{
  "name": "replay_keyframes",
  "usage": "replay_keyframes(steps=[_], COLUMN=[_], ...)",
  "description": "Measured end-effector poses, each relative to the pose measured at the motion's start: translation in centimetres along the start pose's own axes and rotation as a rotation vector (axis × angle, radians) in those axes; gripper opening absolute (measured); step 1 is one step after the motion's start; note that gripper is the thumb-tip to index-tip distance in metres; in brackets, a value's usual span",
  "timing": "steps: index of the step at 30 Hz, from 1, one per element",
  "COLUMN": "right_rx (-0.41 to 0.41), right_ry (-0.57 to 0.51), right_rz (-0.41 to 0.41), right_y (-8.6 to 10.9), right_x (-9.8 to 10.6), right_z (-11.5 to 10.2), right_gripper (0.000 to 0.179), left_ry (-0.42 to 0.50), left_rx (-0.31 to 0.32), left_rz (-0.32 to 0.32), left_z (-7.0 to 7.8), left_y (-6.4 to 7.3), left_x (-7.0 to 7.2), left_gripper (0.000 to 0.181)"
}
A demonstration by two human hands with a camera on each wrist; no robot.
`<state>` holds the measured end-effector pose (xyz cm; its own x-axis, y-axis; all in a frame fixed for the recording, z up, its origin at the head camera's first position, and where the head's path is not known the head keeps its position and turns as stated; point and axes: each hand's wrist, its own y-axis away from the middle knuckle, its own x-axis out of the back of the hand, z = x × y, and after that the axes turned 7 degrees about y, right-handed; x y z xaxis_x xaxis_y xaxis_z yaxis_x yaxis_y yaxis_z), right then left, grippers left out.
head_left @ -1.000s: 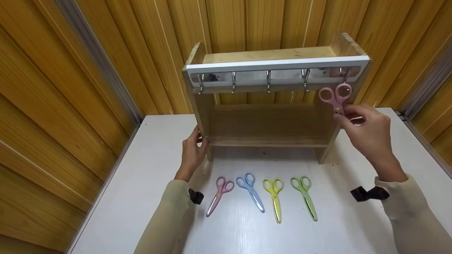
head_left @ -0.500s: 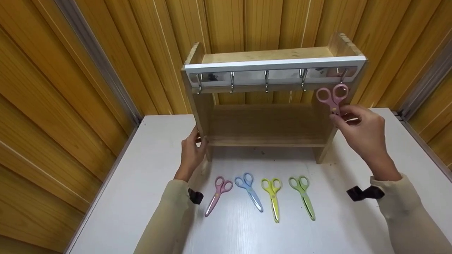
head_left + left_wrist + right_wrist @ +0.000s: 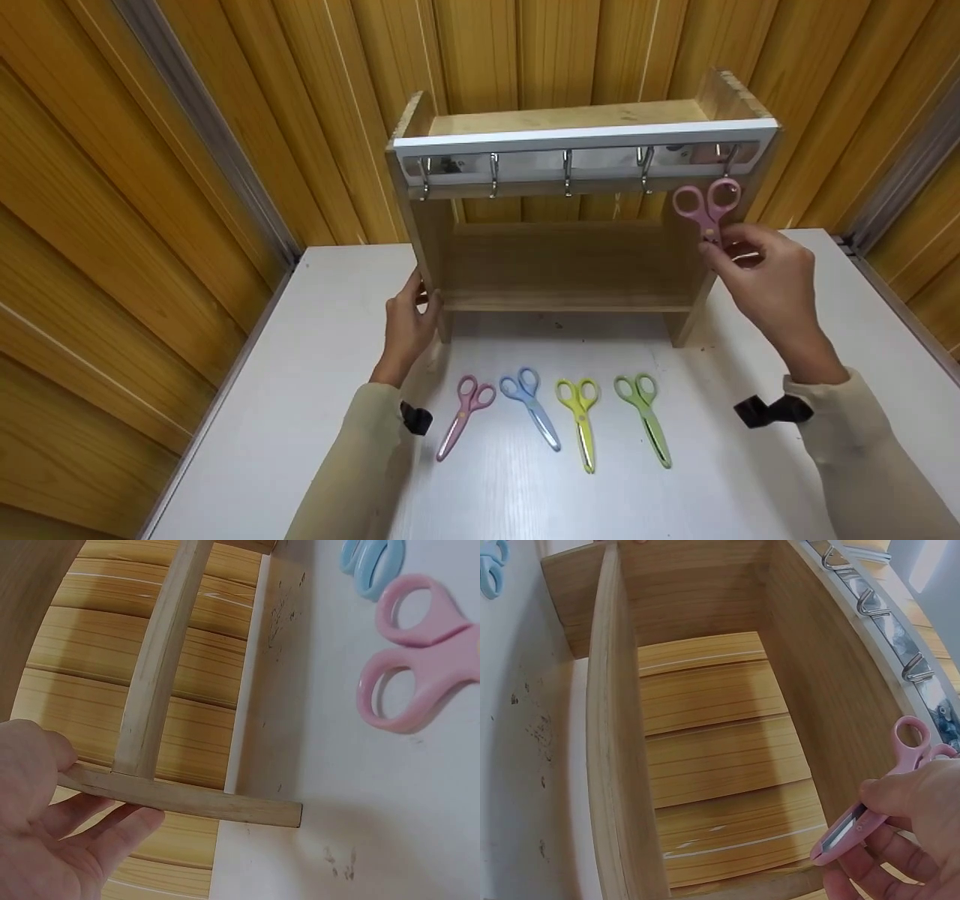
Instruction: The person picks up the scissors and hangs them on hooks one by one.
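My right hand (image 3: pixel 776 289) pinches a pair of pink scissors (image 3: pixel 707 217) near the pivot, handles up and blades toward the palm. One finger loop lies at the lower tip of the rightmost metal hook (image 3: pixel 730 160); whether the hook bears its weight I cannot tell. The right wrist view shows the closed blades (image 3: pixel 844 831) between thumb and fingers. My left hand (image 3: pixel 409 322) grips the left side panel of a wooden shelf (image 3: pixel 570 306). In the left wrist view, fingers (image 3: pixel 131 836) lie along the outside of that panel (image 3: pixel 202 800).
Several hooks line the shelf's front rail (image 3: pixel 532 163). On the white table (image 3: pixel 337 300) before the shelf lie pink scissors (image 3: pixel 457 427), blue scissors (image 3: pixel 541 420), yellow scissors (image 3: pixel 583 424) and green scissors (image 3: pixel 651 424) in a row. Wood-look panels (image 3: pixel 555 45) stand behind.
In the head view, the shelf's right end, the right hand and its scissors have shifted slightly left. Both hands keep their hold.
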<state>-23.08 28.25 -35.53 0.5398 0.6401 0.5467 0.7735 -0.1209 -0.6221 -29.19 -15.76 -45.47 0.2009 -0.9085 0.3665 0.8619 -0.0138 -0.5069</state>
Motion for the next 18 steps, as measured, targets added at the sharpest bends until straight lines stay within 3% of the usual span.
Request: replay_keyframes(steps=[18], right_rx=[0.005], right_ry=[0.002], right_rz=[0.008], right_y=[0.38], right_x=[-0.16], right_z=[0.34], right_gripper=[0.026], left_ry=[0.008], left_rx=[0.022], left_rz=[0.005], left_z=[-0.14], left_y=[-0.02], left_x=[0.08], left_gripper=[0.055])
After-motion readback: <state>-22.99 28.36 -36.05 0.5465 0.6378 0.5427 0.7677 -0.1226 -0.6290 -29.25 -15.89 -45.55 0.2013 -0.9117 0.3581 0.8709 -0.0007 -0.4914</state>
